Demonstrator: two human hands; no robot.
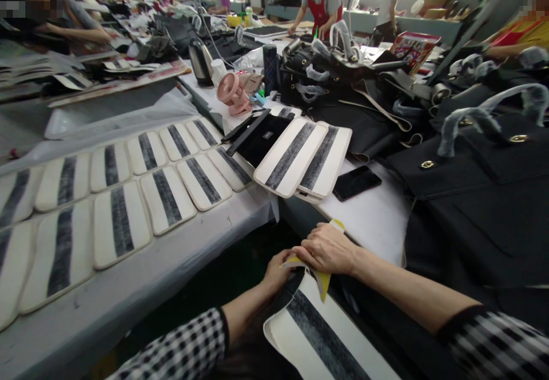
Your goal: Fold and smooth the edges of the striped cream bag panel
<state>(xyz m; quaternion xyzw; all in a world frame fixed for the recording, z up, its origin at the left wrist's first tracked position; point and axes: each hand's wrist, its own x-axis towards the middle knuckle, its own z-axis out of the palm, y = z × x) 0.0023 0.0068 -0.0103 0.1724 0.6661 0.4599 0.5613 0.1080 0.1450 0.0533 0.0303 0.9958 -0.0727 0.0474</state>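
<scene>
Two hands at a white, round-cornered panel with a dark lengthwise stripe (328, 334).
The right hand (328, 249) has its grip closed around a curved yellow-and-white strip (325, 285) at the panel's upper end, low before the body; whether the left hand's (275, 272) grip is clenched, I cannot tell. Similar striped panels (123, 225) lie in rows on the grey-covered desk (189, 240).

12 pnls (167, 198) L tbl (184, 244); 1 ph (357, 183)

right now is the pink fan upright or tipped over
Upright: the pink fan stands on its base on the white table, its round grille held up above the base.
</scene>
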